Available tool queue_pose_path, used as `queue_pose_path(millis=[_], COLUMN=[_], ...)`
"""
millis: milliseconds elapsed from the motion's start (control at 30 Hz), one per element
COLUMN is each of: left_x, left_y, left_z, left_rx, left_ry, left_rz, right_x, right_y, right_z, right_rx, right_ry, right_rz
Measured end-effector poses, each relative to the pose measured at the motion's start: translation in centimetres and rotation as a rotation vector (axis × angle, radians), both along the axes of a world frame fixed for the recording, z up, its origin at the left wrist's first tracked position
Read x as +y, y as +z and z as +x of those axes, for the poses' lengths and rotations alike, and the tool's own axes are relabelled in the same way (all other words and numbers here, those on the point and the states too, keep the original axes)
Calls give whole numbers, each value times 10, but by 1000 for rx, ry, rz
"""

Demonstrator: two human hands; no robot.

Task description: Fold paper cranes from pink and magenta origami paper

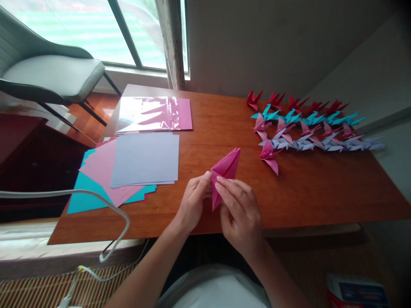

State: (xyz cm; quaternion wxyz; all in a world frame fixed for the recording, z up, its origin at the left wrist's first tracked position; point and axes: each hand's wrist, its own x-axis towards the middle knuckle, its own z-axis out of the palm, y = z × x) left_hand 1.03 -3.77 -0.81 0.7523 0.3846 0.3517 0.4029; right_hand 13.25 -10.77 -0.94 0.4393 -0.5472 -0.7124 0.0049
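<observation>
Between my two hands is a piece of folded pink origami paper (227, 166), a pointed, layered shape held above the table's near side. My left hand (193, 197) pinches its left corner between thumb and fingers. Fingers of my right hand (241, 210) press on its front face near the lower point; the right thumb is mostly hidden. To the right of the hands stands one finished pink paper crane (270, 156). Behind it run rows of cranes: red cranes (295, 103), turquoise cranes (310, 117), light pink cranes (308, 130) and pale lavender cranes (316, 143).
Left on the wooden table (212, 124) lie pale lavender sheets (146, 158), over pink sheets (102, 164) and turquoise sheets (88, 194). Behind them is a clear plastic packet (147, 113) of paper. A white cable (118, 209) loops over the near left edge. A chair (54, 75) stands by the window.
</observation>
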Motion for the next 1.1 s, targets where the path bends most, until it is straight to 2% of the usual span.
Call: queue_pose_path(millis=[100,167,267,367,500,667,767,867,1000,1100], left_x=[0,0,1,0,0,-1,0,0,-1,-2], left_y=[2,4,6,6,4,1,2,3,7,7], left_z=[0,1,2,3,2,2,2,2,3,3], left_rx=[-1,42,86,103,103,139,139,141,150,174], left_ry=[-35,-78,-105,-122,-167,-226,-235,-230,-302,-344], left_rz=[14,40,56,58,70,103,116,117,158,198], right_x=[0,-1,1,9,23,30,28,27,29,31], right_y=[4,7,7,7,5,5,11,16,11,5], right_z=[2,5,13,21,26,25,26,27,29,30], right_rx=[87,223,491,667,823,1042,1065,986,967,1002], right_ry=[7,-10,-141,-265,-113,-53,14,46,-80,-91], right_rz=[1,-52,-150,-268,-499,-527,-523,-536,-562,-597])
